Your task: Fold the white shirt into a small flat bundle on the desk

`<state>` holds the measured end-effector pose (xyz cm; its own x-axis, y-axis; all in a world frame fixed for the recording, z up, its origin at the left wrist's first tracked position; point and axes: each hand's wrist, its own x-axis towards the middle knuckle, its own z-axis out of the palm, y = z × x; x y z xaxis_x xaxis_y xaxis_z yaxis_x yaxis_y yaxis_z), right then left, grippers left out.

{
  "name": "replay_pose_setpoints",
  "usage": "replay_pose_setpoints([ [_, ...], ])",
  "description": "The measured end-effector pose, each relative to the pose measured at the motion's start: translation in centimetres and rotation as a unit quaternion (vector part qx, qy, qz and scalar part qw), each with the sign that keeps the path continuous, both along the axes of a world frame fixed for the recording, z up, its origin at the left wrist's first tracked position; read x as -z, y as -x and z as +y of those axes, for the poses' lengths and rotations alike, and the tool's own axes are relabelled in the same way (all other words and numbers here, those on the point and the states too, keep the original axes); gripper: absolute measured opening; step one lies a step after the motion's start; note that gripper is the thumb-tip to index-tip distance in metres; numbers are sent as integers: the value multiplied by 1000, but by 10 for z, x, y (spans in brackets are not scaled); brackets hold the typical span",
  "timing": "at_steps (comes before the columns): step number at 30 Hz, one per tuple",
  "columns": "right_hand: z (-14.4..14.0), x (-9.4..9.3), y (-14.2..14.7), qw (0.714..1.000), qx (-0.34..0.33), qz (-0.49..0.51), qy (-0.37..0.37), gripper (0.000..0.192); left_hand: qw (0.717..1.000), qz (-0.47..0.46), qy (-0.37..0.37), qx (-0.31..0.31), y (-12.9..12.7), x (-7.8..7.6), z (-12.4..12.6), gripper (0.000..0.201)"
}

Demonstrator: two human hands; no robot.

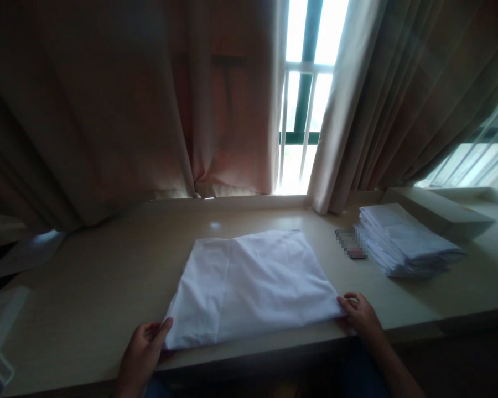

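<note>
Dim room, curtains (108, 110) half drawn, light only from window gap (302, 94). Folded white cloth (253, 284) lies flat at near edge of table (87, 298), centre. Left hand (143, 354) pinches its near-left corner, right hand (359, 315) grips near-right corner, apparently keeping edge straight. Stack of folded cloths (406, 240) toward far-right corner, out of way.

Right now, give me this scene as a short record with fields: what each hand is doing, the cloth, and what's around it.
left hand: grips the near left corner of the white cloth
right hand: grips the near right corner of the cloth
white cloth: folded, lying flat on the table
stack of folded white cloths: on the table, to the right
behind: curtains parted at a bright window
</note>
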<state>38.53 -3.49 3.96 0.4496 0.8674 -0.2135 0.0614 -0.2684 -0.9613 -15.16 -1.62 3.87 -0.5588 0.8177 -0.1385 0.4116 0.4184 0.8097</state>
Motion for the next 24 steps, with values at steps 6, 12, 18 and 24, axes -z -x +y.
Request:
replay_pose_setpoints([
  [6,1,7,-6,997,12,72,-29,58,979,-196,-38,-40,17,20,5,59],
  [12,3,19,-21,998,48,30,-12,55,993,-79,-45,-69,22,32,8,56],
  [18,0,17,-18,999,36,20,-19,50,998,-38,-34,-40,22,31,8,52],
  [24,4,15,-15,998,-31,48,-4,51,997,-76,-22,17,8,15,7,51],
])
